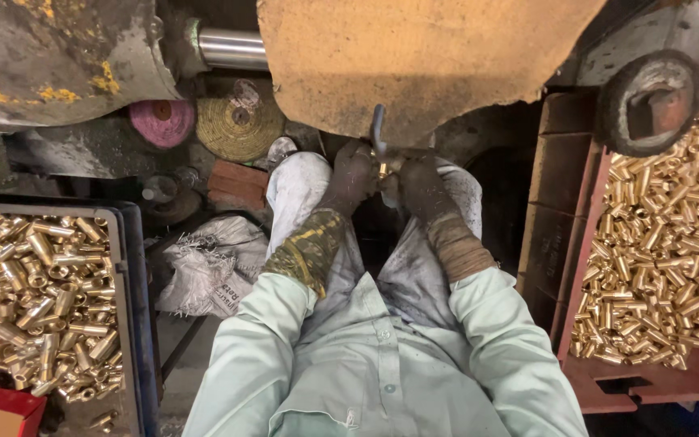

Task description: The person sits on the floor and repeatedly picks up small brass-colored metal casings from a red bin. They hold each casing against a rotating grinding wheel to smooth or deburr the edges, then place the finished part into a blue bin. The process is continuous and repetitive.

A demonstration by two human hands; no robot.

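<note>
- Both hands meet at upper centre of the frame, just under the big tan buffing wheel (pixel 414 57); a small brass piece (pixel 383 168) sits pinched between them.
- The left hand (pixel 352 176) and right hand (pixel 421 184), both grimy, close on it from either side, equally near.
- A dark rod (pixel 378 128) rises from the piece toward the wheel.
- The piece's long axis is hidden by fingers.
- Brass tubes fill the blue tray (pixel 127 267) at left and the red tray (pixel 584 259) at right.

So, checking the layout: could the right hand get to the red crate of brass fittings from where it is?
Probably yes: the red crate sits open-topped beside the right hand, with nothing visible between.
</note>
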